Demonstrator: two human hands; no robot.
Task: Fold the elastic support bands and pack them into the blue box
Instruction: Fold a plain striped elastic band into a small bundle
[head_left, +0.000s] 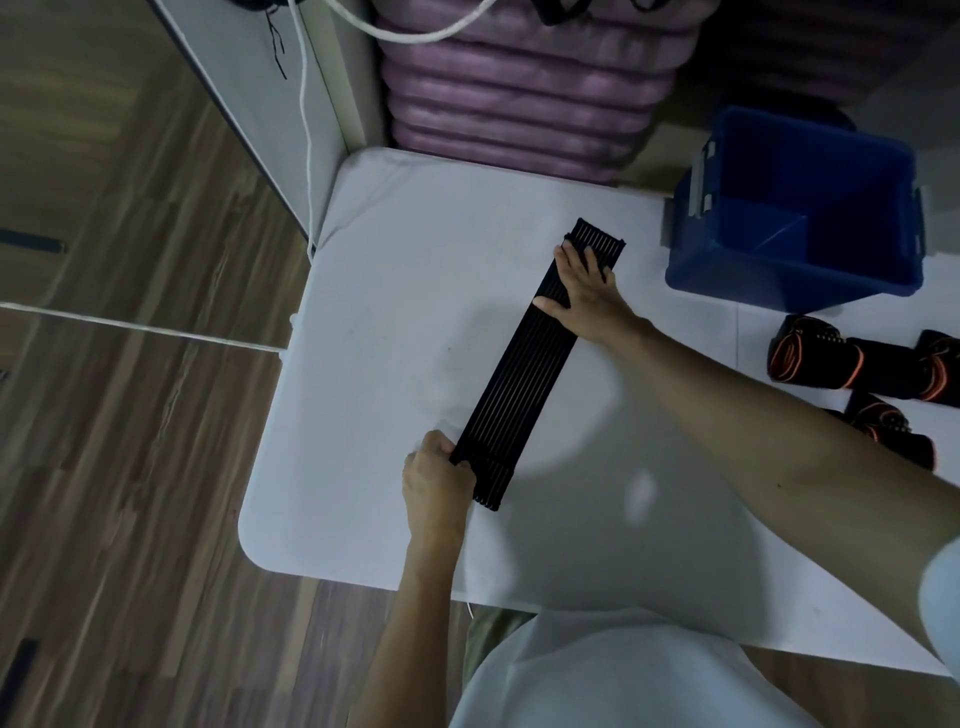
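Observation:
A long black ribbed elastic band (540, 358) lies stretched out flat on the white table (395, 291), running from near me toward the far right. My left hand (439, 480) grips its near end with curled fingers. My right hand (584, 293) presses flat on the band close to its far end, fingers spread. The blue box (795, 208) stands open at the far right of the table, and its inside looks bare.
Several rolled black bands with orange trim (857, 369) lie on the table at the right, in front of the box. A stack of purple mats (519, 88) stands behind the table. White cords (306, 130) hang at the left. Wooden floor surrounds the table.

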